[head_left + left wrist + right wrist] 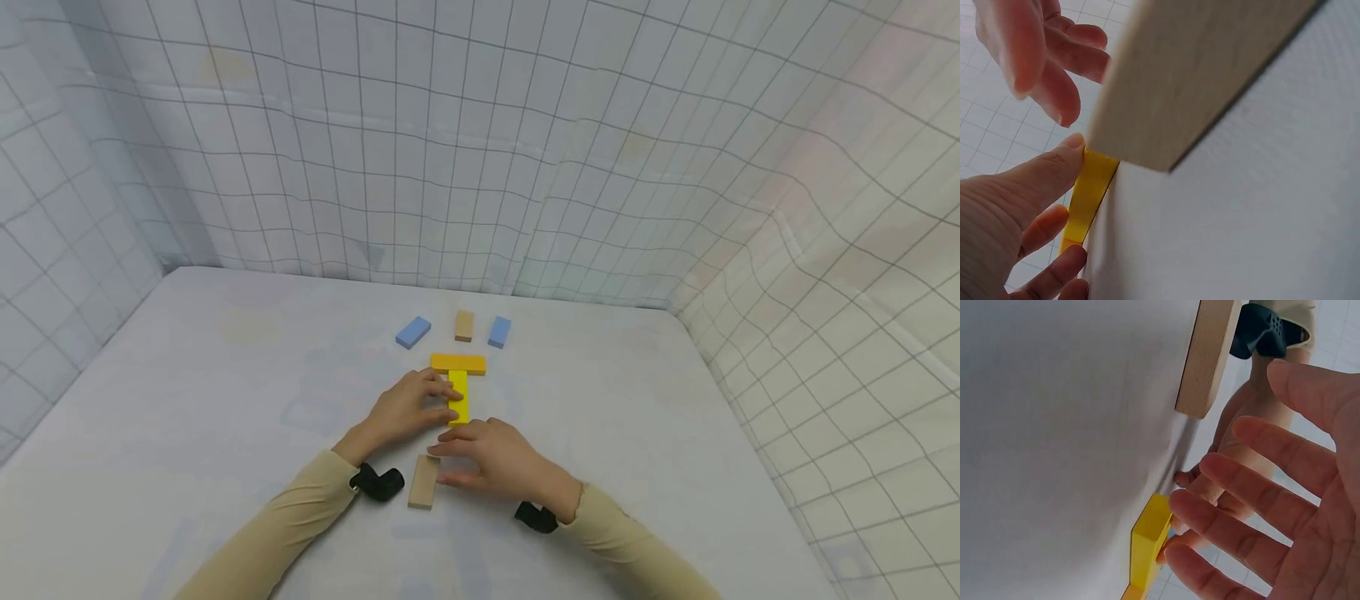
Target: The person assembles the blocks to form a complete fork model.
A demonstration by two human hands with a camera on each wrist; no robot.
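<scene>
My left hand [408,407] holds a bright yellow block [458,408], its thumb at the near end and its fingers along the block's far part. The yellow block lies lengthwise, its far end against an orange-yellow block [457,362] set crosswise, so the two form a T. To the right and nearer, my right hand [498,457] hovers with relaxed, spread fingers and holds nothing, as the right wrist view shows of the palm [1310,550]. A plain wooden block [423,483] lies between the two wrists, close to the right fingertips; it looms large in the left wrist view.
Beyond the T lie a blue block [413,332], a small wooden block [464,326] and another blue block [499,332]. The table has a white cover [225,400]. Grid-patterned white curtains [450,167] surround it at the back and sides.
</scene>
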